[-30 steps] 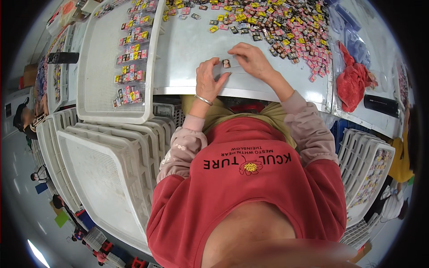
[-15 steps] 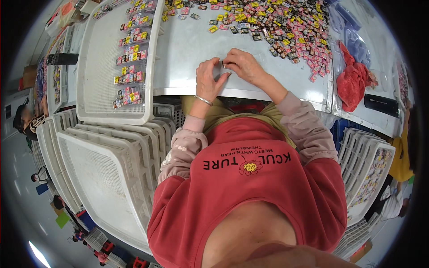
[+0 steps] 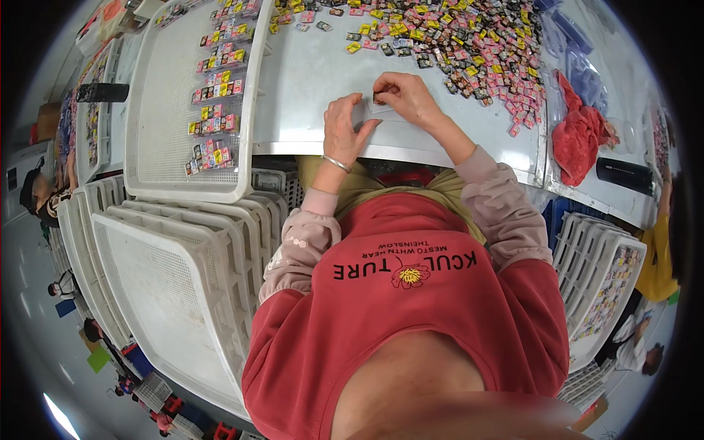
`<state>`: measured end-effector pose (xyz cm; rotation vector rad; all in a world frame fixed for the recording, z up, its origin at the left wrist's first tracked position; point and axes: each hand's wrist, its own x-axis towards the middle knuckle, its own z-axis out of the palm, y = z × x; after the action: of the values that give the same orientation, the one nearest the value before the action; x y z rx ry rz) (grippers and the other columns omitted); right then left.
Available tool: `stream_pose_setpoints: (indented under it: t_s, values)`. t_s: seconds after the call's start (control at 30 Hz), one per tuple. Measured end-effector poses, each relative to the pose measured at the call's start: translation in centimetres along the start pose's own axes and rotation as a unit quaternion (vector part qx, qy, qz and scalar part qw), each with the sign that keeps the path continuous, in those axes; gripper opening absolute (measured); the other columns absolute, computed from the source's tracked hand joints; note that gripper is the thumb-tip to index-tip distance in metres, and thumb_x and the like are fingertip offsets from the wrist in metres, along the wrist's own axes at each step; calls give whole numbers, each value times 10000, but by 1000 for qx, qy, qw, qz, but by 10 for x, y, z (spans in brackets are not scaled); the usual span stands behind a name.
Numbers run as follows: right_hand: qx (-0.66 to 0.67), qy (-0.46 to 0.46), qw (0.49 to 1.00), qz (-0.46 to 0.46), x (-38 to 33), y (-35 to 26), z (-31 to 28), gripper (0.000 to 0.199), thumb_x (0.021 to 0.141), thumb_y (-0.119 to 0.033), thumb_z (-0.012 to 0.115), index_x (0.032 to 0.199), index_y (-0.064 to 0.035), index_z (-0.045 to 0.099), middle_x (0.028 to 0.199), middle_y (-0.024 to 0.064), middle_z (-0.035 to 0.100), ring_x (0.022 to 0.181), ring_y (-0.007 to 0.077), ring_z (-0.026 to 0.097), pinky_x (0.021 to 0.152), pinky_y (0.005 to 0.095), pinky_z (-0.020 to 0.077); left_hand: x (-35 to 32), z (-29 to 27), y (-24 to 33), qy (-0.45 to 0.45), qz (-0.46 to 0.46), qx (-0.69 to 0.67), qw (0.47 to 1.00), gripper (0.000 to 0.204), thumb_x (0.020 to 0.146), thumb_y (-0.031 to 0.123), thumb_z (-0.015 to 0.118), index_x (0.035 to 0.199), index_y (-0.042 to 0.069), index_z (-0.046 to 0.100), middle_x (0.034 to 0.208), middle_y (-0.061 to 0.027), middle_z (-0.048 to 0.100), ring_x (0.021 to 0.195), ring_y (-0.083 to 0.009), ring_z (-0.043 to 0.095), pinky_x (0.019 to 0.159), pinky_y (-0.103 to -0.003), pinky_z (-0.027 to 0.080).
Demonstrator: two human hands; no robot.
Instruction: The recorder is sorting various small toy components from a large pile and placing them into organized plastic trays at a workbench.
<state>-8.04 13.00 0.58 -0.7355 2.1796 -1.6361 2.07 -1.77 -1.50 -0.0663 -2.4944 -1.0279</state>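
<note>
At the table's near edge, my left hand [image 3: 343, 130] curls round the left side of a clear plastic case [image 3: 379, 111], thumb along its near side. The case is hard to make out against the pale metal table [image 3: 290, 110]. Just above it, my right hand [image 3: 408, 97] pinches a small dark reddish piece [image 3: 379, 97], its fingertips partly covering it. Beyond both hands spreads a large heap of small printed pieces [image 3: 477, 55] in pink, black and yellow.
To the left, a white plastic tray [image 3: 158, 110] holds a column of filled clear packs [image 3: 213, 156]. Stacked white trays [image 3: 158, 271] stand below it. A red cloth [image 3: 579, 139] and a black box-shaped object [image 3: 625, 174] lie at the right. Other people are in the background.
My right hand has shifted slightly up and right, away from my left hand. The small dark piece and the clear case between the hands now show more plainly. My left hand has barely moved.
</note>
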Motion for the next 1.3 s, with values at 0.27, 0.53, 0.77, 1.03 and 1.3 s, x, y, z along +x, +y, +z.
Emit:
stream_pose_setpoints:
  t_s: [0.27, 0.53, 0.77, 1.03, 1.3]
  values:
    - [-227, 23, 962, -152, -6, 6, 12, 85, 736, -82, 641, 796, -33, 676, 754, 108, 654, 689, 279, 635, 651, 372, 498, 4, -3, 8, 1, 12, 12, 1000, 453, 667, 143, 755, 1077, 58, 582, 1008, -110, 603, 934, -306, 544, 831, -386, 427]
    - [-11, -78, 996, 42, 34, 4, -31, 128, 762, -60, 637, 876, -27, 683, 792, 101, 655, 683, 223, 626, 631, 304, 491, 0, -5, 3, -9, 31, 23, 999, 396, 672, 157, 744, 1035, 68, 615, 1027, -93, 589, 963, -289, 531, 842, -378, 414]
    - [-300, 5, 921, -248, 116, 11, -10, 187, 786, -68, 604, 955, -77, 684, 895, 65, 663, 810, 264, 618, 744, 387, 500, 3, -6, 9, -4, 28, 9, 1000, 378, 666, 175, 752, 1004, 63, 625, 1027, -101, 586, 964, -295, 530, 843, -374, 419]
    - [-238, -107, 949, -176, 90, -23, -17, 301, 771, -65, 615, 1070, -104, 603, 874, 74, 621, 779, 233, 596, 698, 349, 494, 4, -7, -12, 84, -176, -210, 958, 201, 886, 112, 610, 1048, -6, 608, 938, -34, 626, 790, -85, 564, 708, -209, 449]
    - [63, -10, 991, -117, 29, -33, -21, 234, 829, -135, 664, 1019, -8, 610, 907, 27, 637, 809, 92, 587, 663, 229, 468, 71, -8, 30, 55, -242, -506, 826, 149, 903, 99, 592, 991, -20, 607, 853, -53, 632, 691, -103, 570, 607, -230, 467]
